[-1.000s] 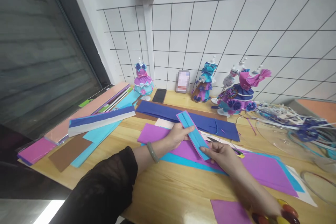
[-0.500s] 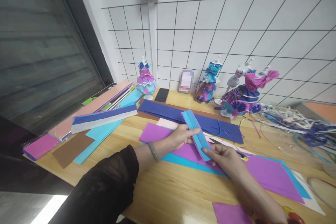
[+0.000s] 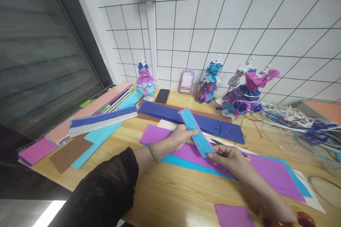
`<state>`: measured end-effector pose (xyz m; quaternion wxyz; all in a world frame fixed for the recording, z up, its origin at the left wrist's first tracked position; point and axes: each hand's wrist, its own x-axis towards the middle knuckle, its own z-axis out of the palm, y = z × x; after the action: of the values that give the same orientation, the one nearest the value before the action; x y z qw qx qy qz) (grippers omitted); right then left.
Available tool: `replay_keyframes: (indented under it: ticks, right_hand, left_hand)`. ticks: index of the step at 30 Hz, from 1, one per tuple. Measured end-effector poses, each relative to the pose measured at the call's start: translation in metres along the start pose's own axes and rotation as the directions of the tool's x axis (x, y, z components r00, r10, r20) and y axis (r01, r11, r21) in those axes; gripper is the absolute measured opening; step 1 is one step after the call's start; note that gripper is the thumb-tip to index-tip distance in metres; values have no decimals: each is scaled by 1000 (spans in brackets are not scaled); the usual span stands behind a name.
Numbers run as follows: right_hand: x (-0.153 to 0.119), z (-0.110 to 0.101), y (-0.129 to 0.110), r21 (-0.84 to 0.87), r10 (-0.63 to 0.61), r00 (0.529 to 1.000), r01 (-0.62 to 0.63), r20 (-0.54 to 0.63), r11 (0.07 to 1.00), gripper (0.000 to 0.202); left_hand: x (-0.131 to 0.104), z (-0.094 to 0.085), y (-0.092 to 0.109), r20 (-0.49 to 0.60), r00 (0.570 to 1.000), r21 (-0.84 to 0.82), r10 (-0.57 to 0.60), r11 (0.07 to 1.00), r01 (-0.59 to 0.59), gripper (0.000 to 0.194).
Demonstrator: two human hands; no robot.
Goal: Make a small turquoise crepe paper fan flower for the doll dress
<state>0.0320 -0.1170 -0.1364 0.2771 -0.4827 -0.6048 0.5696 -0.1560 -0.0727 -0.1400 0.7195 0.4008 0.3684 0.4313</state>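
Note:
A folded strip of blue crepe paper (image 3: 195, 133) with purple edges is tilted between my two hands, above the table. My left hand (image 3: 183, 135) pinches it near the middle, thumb on top. At the strip's lower end, my right hand (image 3: 223, 154) grips the corner between thumb and fingers. Beneath lie long purple paper sheets (image 3: 277, 175) with a blue sheet (image 3: 191, 165) showing under them. Partly hidden behind my right hand are scissors (image 3: 246, 156) with dark blades. A small purple piece of paper (image 3: 234, 216) rests at the front edge.
Navy paper (image 3: 170, 113) lies across the middle, with a phone (image 3: 162, 96) behind it. Small dress forms in paper dresses, one at left (image 3: 145, 81), stand along the wall. Tangled ribbons (image 3: 287, 117) fill the back right. Paper sheets and a brown piece (image 3: 69, 154) lie left.
The strip's lower end has risen slightly and its blue face is turned more toward me. My right hand has shifted a little upward with it. Both hands keep their hold; the view has moved slightly.

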Motion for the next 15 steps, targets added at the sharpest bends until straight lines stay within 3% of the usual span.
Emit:
replay_keyframes:
  ticks: [3, 7, 10, 15]
  right_hand:
    - [-3, -4, -6, 46, -66, 997, 65, 40, 997, 31]
    - [-6, -5, -12, 134, -207, 978, 200, 38, 971, 50]
    - [-8, -1, -10, 38, -208, 976, 206, 58, 978, 48]
    - [-9, 8, -7, -175, -240, 969, 228, -52, 958, 26]
  left_hand:
    - [0, -1, 0, -2, 1000, -3, -10, 1000, 10, 33]
    - [0, -1, 1, 12, 999, -2, -49, 999, 49, 32]
    - [-1, 0, 1, 47, 996, 17, -69, 998, 68, 32]
    - [-3, 0, 1, 108, 989, 42, -100, 995, 96, 32]
